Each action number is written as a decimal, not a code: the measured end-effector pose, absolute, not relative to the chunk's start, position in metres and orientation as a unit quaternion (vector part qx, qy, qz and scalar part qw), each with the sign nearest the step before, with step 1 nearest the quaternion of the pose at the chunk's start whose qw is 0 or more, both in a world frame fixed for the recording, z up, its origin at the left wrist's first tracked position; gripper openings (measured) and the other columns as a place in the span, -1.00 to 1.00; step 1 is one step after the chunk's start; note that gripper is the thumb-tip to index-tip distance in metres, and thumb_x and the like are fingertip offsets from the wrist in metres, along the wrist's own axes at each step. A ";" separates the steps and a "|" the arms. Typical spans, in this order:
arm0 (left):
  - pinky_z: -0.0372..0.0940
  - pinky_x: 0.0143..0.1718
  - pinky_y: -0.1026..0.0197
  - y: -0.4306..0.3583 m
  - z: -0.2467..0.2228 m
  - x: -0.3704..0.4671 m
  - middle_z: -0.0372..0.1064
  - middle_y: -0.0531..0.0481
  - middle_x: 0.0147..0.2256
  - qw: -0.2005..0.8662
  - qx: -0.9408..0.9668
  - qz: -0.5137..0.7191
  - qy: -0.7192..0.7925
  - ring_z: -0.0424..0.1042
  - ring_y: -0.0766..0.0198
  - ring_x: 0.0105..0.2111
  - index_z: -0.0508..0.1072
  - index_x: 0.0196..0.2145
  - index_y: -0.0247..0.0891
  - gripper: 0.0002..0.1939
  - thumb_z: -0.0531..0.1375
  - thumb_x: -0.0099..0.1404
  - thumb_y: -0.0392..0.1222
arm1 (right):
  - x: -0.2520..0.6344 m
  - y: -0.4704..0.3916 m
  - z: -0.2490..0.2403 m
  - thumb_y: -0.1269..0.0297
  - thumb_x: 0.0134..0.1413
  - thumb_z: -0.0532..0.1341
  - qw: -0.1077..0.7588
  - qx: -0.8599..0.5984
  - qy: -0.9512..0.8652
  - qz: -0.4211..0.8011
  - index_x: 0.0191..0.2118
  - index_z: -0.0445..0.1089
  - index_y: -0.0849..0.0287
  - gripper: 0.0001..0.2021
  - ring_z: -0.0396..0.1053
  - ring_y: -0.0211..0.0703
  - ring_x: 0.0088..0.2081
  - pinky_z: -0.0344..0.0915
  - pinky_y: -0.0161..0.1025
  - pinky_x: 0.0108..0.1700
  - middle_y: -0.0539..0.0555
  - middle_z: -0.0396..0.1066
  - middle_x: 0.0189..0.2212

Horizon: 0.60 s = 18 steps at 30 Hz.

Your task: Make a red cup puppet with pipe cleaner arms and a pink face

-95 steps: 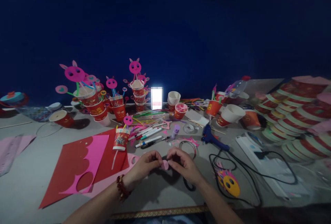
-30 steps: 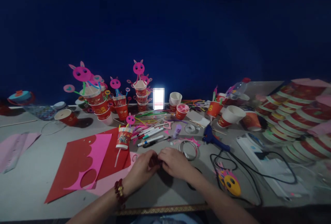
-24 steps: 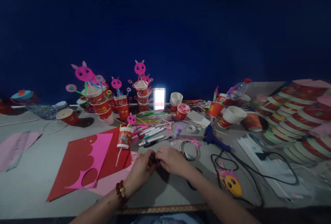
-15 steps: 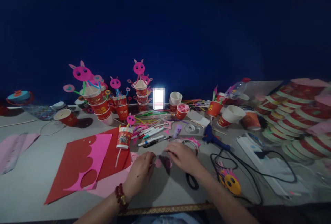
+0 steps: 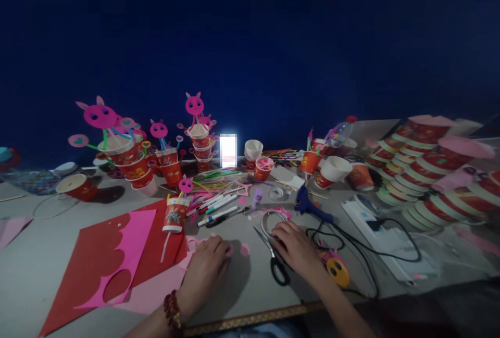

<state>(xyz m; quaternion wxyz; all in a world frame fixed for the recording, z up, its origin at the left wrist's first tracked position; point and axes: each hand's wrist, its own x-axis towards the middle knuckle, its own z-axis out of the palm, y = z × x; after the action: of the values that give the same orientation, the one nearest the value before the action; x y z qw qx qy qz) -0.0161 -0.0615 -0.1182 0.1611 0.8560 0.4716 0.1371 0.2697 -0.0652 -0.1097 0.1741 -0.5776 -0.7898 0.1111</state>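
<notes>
My left hand [image 5: 209, 262] rests on the table, fingers curled together, with the tips at a small pink paper circle [image 5: 230, 249]. A second pink circle [image 5: 245, 249] lies just right of it. Over the right edge of a clear ring, which looks like a tape roll [image 5: 267, 217], my right hand [image 5: 296, 248] has its fingers loosely bent and reaching leftward; no grip on the ring shows. Black-handled scissors [image 5: 279, 271] lie beside that hand, blades pointing up and left near the ring. Under my left hand is light pink paper [image 5: 156, 293].
Red sheet [image 5: 86, 265] and cut magenta sheet [image 5: 135, 244] lie left. Behind stand a decorated cup [image 5: 175, 214], several markers [image 5: 221, 203] and cup figures [image 5: 202, 142]. Right are a blue glue gun [image 5: 312, 207] with its cord, a white power strip [image 5: 380, 241] and cup stacks [image 5: 425, 166].
My right hand has moved right, from beside the pink circles to the clear ring, revealing more of the scissors. My left fingertips have come to the left circle. The view has turned slightly right.
</notes>
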 end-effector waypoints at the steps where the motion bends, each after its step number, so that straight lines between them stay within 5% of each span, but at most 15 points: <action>1: 0.33 -0.06 -0.05 -0.062 -0.117 -0.016 0.46 -0.12 -0.15 0.166 0.853 0.148 0.472 0.42 -0.01 -0.11 0.44 -0.15 -0.21 -0.83 0.14 0.34 -0.38 | 0.271 -0.064 -0.108 0.48 0.20 0.17 0.180 -0.574 -0.791 0.110 -0.23 0.47 0.14 -0.85 0.38 0.08 -0.13 0.34 -0.03 -0.08 0.16 0.49 -0.24; 14: 0.31 0.16 -0.08 -0.046 -0.069 0.026 0.31 -0.18 0.20 0.194 0.890 0.264 0.318 0.32 0.02 0.15 0.30 0.18 -0.15 -0.58 0.17 0.39 -0.27 | 0.281 -0.083 -0.053 0.31 0.34 0.16 0.256 -0.480 -0.819 0.186 -0.17 0.48 0.09 -0.87 0.42 -0.01 -0.14 0.34 -0.14 -0.09 0.09 0.54 -0.24; 18: 0.34 0.02 0.00 -0.039 -0.057 0.039 0.50 -0.10 -0.11 0.264 0.882 0.272 0.278 0.37 0.06 -0.03 0.47 -0.09 -0.18 -0.86 0.18 0.41 -0.23 | 0.268 -0.085 -0.043 0.30 0.34 0.16 0.276 -0.459 -0.820 0.203 -0.14 0.48 0.08 -0.87 0.44 -0.03 -0.15 0.34 -0.15 -0.09 0.09 0.53 -0.24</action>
<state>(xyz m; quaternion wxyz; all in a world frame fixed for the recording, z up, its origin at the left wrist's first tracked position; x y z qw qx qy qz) 0.0386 -0.0390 -0.0566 0.2643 0.8823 0.2781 0.2725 0.2680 -0.0852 -0.0433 0.2764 -0.4591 -0.8196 0.2029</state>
